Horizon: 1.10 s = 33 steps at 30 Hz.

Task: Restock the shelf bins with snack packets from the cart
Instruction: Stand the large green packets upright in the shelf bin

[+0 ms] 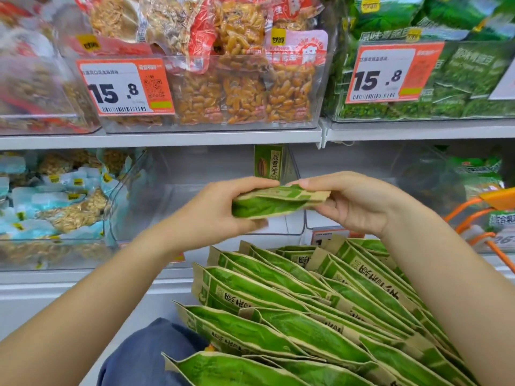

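Green snack packet: left hand and right hand fingers clamp its ends. Near packets stacked below. Price tags read 15.8.

White metal shelf board: three clear plastic bins rest on it; orange-snack bin centre, green-packet bin to its right.

Both hands up at centre frame: left hand and right hand grip a green packet by its ends, level, before a clear bin holding one upright packet. Below, lower right, stacked packets overlap. Price tag upper left reads 15.8.
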{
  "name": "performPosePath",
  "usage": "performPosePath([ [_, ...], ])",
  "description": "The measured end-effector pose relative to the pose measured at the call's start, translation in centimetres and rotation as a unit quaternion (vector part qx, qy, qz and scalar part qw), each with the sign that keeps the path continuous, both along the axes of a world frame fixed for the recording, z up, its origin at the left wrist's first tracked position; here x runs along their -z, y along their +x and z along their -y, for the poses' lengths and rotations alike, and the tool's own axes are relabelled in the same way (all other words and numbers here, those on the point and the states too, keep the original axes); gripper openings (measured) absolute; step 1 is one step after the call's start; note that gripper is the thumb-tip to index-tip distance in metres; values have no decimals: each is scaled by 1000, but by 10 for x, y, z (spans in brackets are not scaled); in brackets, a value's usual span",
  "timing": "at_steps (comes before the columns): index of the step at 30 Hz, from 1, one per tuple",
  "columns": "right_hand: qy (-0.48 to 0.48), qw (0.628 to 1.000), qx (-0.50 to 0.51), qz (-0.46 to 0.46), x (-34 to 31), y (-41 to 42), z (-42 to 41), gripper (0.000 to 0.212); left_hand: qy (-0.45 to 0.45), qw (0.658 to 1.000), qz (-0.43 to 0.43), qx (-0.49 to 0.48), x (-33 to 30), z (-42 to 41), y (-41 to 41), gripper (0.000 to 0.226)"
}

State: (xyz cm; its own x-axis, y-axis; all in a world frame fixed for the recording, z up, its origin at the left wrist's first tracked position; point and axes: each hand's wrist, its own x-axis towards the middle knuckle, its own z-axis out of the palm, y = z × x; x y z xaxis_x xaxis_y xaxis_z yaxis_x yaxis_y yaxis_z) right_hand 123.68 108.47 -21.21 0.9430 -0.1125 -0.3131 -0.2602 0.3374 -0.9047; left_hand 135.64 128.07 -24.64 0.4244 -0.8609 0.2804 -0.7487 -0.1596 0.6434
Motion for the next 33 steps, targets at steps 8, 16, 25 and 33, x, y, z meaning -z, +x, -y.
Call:
performPosePath([
  [8, -674, 726, 134, -23, 34, 34, 11, 35, 89, 978, -102, -160, 37, 23, 52, 31],
  [16, -692, 712, -20, -121, 82, 58, 16, 49, -133, 882, -359, -275, 81, 86, 120, 22],
  [25, -710, 694, -2, -119, 88, 61, 13, 54, -226, 850, -373, -295, 104, 153, 163, 25],
  [33, -709, 696, 8, -114, 86, 58, 12, 39, -73, 929, -99, -348, 116, 155, 161, 54],
])
